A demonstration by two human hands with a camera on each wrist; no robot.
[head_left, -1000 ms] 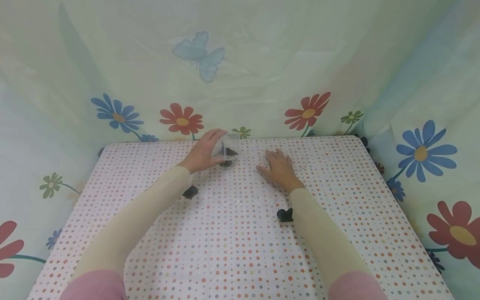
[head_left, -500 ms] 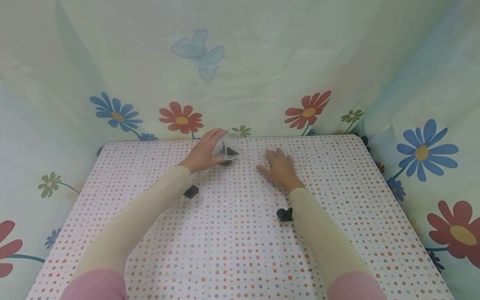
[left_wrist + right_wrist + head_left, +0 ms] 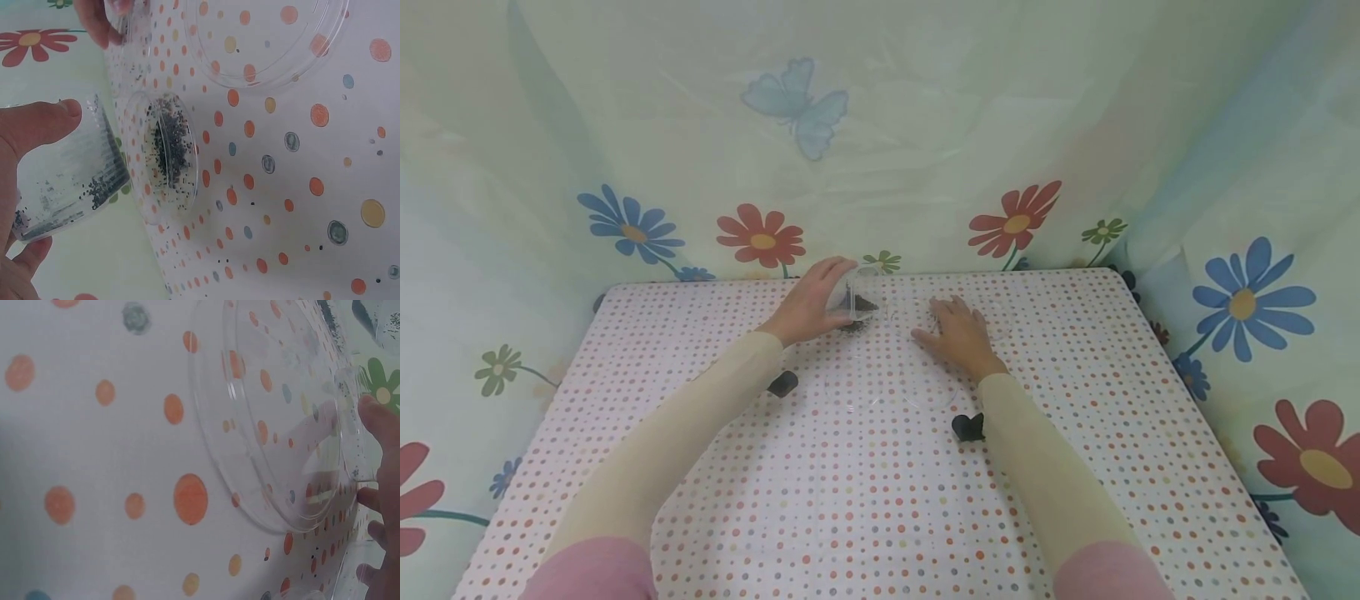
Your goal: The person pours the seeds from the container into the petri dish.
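Note:
My left hand [image 3: 808, 304] grips a clear plastic cup [image 3: 75, 169] tipped on its side, with dark grains along its lower wall. Thumb and fingers lie on opposite sides of the cup. Just below its mouth, a clear round dish [image 3: 190, 159] on the table holds a heap of dark grains [image 3: 169, 140]. My right hand [image 3: 962, 337] is low over the table to the right, fingers spread. In the right wrist view its thumb overlaps the edge of a clear container [image 3: 353, 434] speckled with dark grains. Several clear dishes are faint in the head view.
Nearer the front edge lie clear round dishes, one plain in the right wrist view [image 3: 269, 425]. A few stray grains dot the dotted tablecloth [image 3: 850, 500]. A flower-printed curtain [image 3: 895, 167] stands behind the table. A small black piece [image 3: 968, 427] shows beside the right sleeve.

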